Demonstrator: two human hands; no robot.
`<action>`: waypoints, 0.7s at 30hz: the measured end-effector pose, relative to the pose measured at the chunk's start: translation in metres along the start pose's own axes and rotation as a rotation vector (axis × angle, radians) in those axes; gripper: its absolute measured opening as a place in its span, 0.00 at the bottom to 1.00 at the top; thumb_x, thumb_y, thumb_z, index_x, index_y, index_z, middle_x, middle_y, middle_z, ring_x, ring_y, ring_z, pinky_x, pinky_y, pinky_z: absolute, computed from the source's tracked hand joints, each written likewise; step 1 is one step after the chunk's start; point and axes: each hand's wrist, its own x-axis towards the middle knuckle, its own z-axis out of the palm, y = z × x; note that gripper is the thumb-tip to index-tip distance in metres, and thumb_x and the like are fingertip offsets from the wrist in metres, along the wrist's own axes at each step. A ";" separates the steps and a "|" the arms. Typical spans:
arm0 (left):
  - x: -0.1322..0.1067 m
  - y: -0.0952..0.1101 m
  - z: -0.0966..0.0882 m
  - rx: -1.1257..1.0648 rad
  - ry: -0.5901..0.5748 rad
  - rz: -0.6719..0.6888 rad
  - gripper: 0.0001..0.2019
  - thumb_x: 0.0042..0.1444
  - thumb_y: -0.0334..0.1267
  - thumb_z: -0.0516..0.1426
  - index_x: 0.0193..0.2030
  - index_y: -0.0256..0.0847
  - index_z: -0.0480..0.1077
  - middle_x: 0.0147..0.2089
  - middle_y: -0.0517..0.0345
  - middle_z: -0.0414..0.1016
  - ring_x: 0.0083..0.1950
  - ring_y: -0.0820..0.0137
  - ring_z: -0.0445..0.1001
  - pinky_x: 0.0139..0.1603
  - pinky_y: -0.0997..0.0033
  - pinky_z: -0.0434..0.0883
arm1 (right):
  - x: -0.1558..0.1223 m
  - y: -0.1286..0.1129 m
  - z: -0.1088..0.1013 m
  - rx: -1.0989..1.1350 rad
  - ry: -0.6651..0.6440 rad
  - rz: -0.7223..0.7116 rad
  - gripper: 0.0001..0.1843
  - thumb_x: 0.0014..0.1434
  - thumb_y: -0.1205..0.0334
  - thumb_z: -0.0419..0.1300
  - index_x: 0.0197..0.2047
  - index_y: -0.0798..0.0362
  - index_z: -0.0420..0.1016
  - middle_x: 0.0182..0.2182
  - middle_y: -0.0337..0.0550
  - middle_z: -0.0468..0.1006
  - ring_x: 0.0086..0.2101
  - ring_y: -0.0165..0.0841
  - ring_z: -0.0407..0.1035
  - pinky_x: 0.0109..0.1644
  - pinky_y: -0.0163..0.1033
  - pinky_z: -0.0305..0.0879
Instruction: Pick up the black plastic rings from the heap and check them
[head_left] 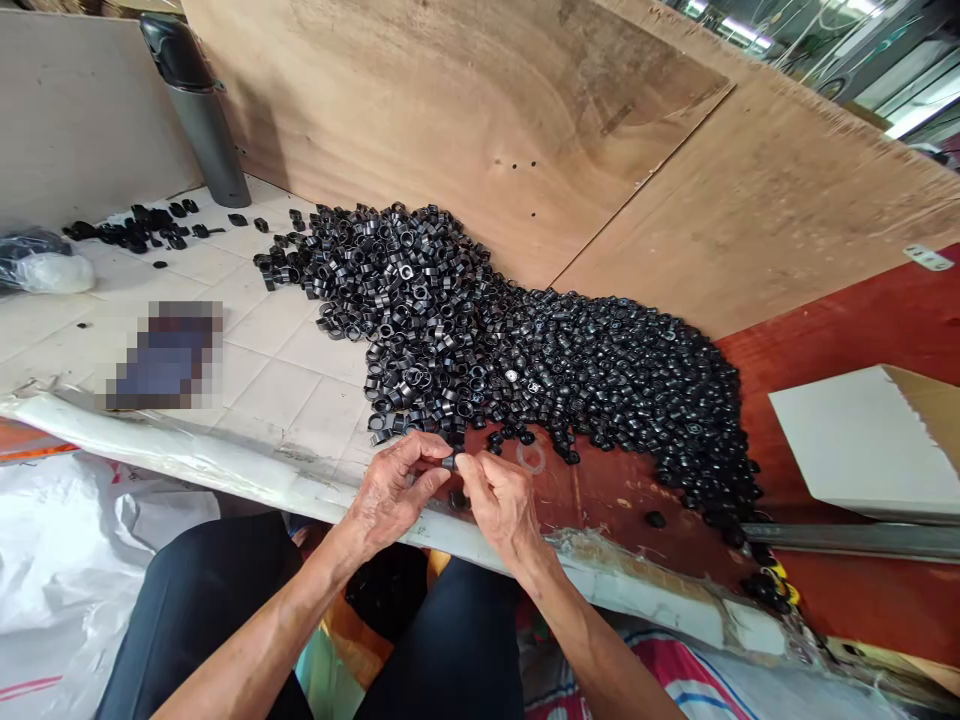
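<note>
My left hand (394,490) and my right hand (501,500) meet at the near edge of the table, fingers pinched together on one small black plastic ring part (449,462). Both hands grip it between thumb and fingertips. Just beyond them spreads a large heap of black ring parts (420,300) on the left and a heap of small black caps (637,380) on the right. The heaps run together in the middle.
A grey flask with a black cap (196,105) stands at the back left, with a few loose black parts (142,228) near it. Plywood boards (525,120) wall the back. A white cardboard box (870,440) lies at right. A white sack (52,570) sits below left.
</note>
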 end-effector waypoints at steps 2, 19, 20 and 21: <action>0.000 0.000 0.000 -0.008 0.012 -0.009 0.05 0.64 0.31 0.62 0.46 0.42 0.76 0.49 0.53 0.76 0.47 0.67 0.80 0.47 0.68 0.81 | 0.000 -0.002 -0.002 0.014 -0.001 0.033 0.22 0.73 0.56 0.55 0.26 0.51 0.74 0.21 0.36 0.71 0.22 0.29 0.65 0.29 0.36 0.61; -0.001 0.003 -0.002 -0.024 -0.035 -0.035 0.03 0.66 0.34 0.62 0.46 0.42 0.75 0.49 0.53 0.78 0.45 0.69 0.81 0.46 0.68 0.81 | -0.001 -0.003 0.000 0.151 -0.005 0.138 0.10 0.70 0.54 0.59 0.43 0.50 0.77 0.31 0.39 0.78 0.27 0.31 0.72 0.31 0.34 0.70; -0.001 0.003 -0.002 -0.045 -0.028 -0.049 0.03 0.66 0.35 0.62 0.45 0.42 0.75 0.48 0.54 0.78 0.44 0.69 0.81 0.45 0.69 0.81 | -0.001 -0.004 0.000 0.139 0.009 0.089 0.09 0.70 0.55 0.59 0.45 0.50 0.77 0.34 0.41 0.79 0.29 0.31 0.73 0.34 0.35 0.71; -0.001 0.004 -0.002 -0.058 -0.025 -0.058 0.04 0.65 0.35 0.63 0.45 0.42 0.75 0.47 0.54 0.78 0.43 0.69 0.80 0.45 0.69 0.81 | -0.001 -0.005 0.000 0.122 0.023 0.044 0.08 0.70 0.57 0.59 0.45 0.50 0.77 0.36 0.42 0.80 0.31 0.32 0.74 0.36 0.35 0.72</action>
